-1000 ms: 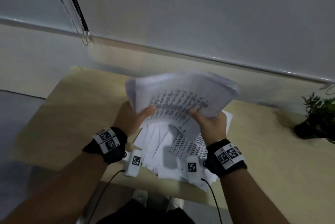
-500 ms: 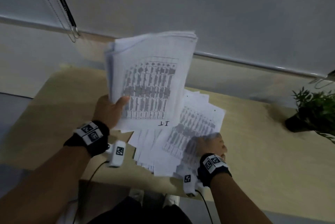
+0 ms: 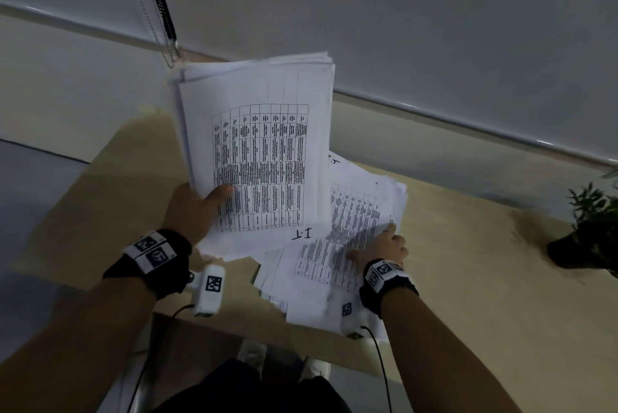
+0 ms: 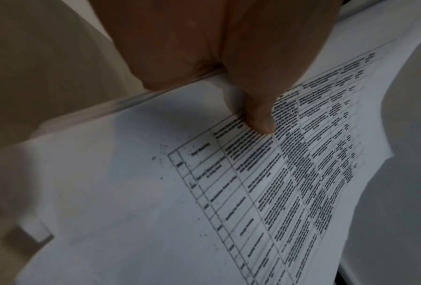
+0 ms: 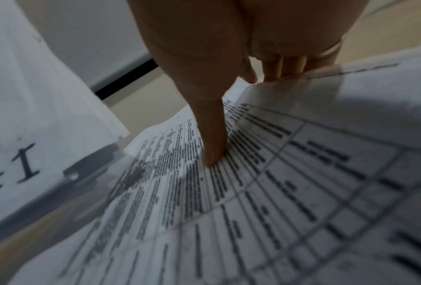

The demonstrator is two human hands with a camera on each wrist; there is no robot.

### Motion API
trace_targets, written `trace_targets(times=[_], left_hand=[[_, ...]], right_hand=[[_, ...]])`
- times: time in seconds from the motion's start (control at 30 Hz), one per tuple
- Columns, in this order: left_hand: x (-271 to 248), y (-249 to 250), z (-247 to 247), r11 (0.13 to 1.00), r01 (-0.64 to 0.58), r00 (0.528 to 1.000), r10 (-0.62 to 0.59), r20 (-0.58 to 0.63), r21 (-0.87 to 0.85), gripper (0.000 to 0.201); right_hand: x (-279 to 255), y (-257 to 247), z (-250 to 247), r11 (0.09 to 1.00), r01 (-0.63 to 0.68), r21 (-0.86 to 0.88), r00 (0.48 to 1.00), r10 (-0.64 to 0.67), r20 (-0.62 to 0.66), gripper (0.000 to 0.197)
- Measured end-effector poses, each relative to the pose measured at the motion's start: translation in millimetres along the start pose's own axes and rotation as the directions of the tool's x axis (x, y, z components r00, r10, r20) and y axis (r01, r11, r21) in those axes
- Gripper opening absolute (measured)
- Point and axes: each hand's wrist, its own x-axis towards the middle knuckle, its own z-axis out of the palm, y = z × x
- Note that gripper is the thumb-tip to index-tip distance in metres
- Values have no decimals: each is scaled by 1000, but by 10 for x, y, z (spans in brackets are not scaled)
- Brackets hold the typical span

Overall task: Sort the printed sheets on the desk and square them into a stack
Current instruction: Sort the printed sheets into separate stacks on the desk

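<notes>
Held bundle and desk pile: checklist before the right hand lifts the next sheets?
1. Left hand grips the bundle, thumb across the printed table: ok.
2. Bundle clear of the desk, raised and near upright: ok.
3. Bundle edges squared: not ok, the top corners fan out.
4. Right hand on the pile, thumb on the top sheet, fingers curled under its edge: ok.
5. How many sheets the right hand has: cannot tell, the edge is blurred.
6. Pile tidy: not ok, sheets splay over the near desk edge.
</notes>
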Motion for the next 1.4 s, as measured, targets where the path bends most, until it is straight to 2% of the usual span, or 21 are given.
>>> trace_targets(times=[0.1, 0.17, 0.33, 0.4, 0.53, 0.63, 0.77, 0.83, 0.9, 1.0, 1.07, 1.13, 1.3, 1.4], left_hand=[[9, -35, -77, 998, 49, 998, -50, -26, -40, 28], [-6, -46, -121, 995, 78, 996, -82, -42, -69, 24], [-51, -92, -239, 991, 106, 992, -111, -62, -85, 22], [-41, -125, -252, 990, 118, 991, -122, -54, -72, 23], [-36, -118, -209, 991, 122, 991, -124, -39, -64, 27], [-39, -78, -171, 993, 96, 995, -99, -34, -64, 28], [-4, -75, -210, 993, 98, 993, -102, -53, -64, 33], [13, -99, -244, 992, 107, 993, -110, -48, -64, 36], [22, -133, -271, 991, 116, 991, -120, -51, -69, 36], [32, -189, -298, 987, 130, 990, -135, -50, -90, 36], [25, -212, -296, 981, 145, 988, -150, -36, -130, 32], [18, -224, -282, 979, 152, 987, -157, -27, -134, 29], [75, -259, -292, 981, 147, 989, -149, -1, -126, 36], [103, -351, -304, 962, 217, 976, -213, 39, -163, 37]], right_hand=[[50, -2, -21, 995, -72, 69, 996, 68, 63, 133], [58, 16, -32, 985, -105, 137, 992, 94, 83, 129], [67, 171, -80, 932, -190, 307, 982, 174, 79, 79], [-12, 157, -23, 947, -173, 272, 985, 169, 37, 76], [-173, 10, 153, 990, -112, 89, 991, 118, -61, 95], [-223, -18, 256, 999, -33, 3, 991, 33, -126, 86], [-279, -30, 268, 997, -21, -77, 976, 4, -219, 65], [-224, 23, 221, 997, -15, -82, 976, -3, -217, 63], [-104, 120, 148, 1000, 15, -26, 987, -19, -161, 60], [-50, 158, 91, 989, 3, 147, 997, 8, -75, 72], [-146, 80, 136, 994, -15, 104, 999, 20, -47, 93], [-240, -9, 216, 995, -8, 96, 1000, 9, -15, 99], [-216, -15, 208, 943, -23, 333, 999, 13, 33, 45], [-165, 108, 4, 945, 17, 325, 1000, -22, 11, 33]])
